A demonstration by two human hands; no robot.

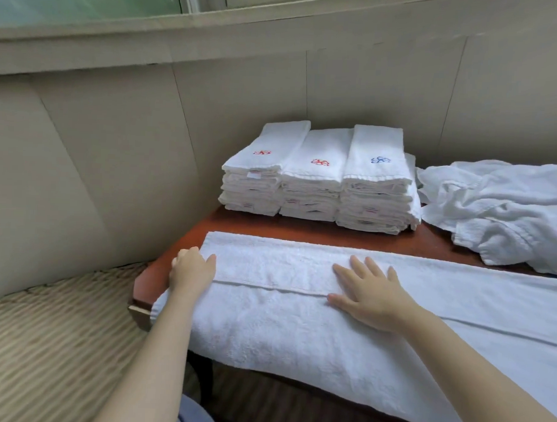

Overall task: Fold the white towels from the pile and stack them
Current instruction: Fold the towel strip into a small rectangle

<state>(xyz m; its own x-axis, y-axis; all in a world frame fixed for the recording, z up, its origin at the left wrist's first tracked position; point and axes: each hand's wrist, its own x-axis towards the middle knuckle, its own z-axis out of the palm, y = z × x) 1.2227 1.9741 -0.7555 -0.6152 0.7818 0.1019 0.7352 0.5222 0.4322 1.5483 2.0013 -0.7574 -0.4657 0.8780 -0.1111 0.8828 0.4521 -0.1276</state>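
A long white towel [267, 311], folded lengthwise, lies across the front of the reddish-brown table [301, 230] and hangs over its near edge. My left hand [191, 271] rests on the towel's left end, its fingers curling over that edge. My right hand [367, 293] lies flat on the towel's middle with its fingers spread, beside the hem line. Behind stand three stacks of folded white towels [316, 177], the tops bearing red and blue embroidered marks. The pile of unfolded white towels [498, 209] is heaped at the right.
A beige panelled wall [115, 135] closes in the table at the back and left, with a window ledge above. Striped beige carpet [45, 344] covers the floor to the left of the table's corner.
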